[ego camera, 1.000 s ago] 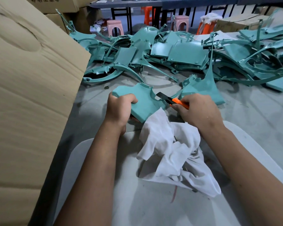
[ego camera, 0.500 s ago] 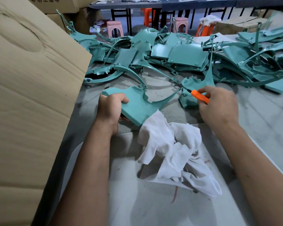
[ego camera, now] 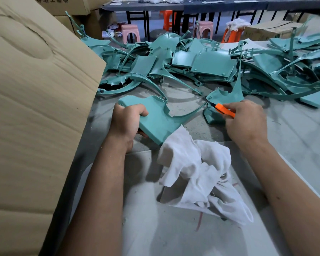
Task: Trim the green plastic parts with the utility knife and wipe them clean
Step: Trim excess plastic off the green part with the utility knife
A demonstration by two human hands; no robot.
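Part in hand: the green plastic part lies at the middle of the frame, its thick corner low on the table, a thin curved arm reaching right.
Left hand: the left hand is wrapped tight round the part's broad left edge, thumb on top.
Right hand: the right hand, right of centre, is closed round the orange utility knife; its dark tip sits at the end of the thin arm.
Handling: the part looks light and stiff at the slab, but springy and easy to snap along the thin arm. Best held at the thick slab, as now; the glossy face may slip.
Cloth: a crumpled white cloth lies just below the part, touching its lower corner, held by no one.
Pile: loose green parts are heaped across the upper frame.
Containers: a cardboard box fills the left side, and another cardboard box stands upper right; their contents are not visible.
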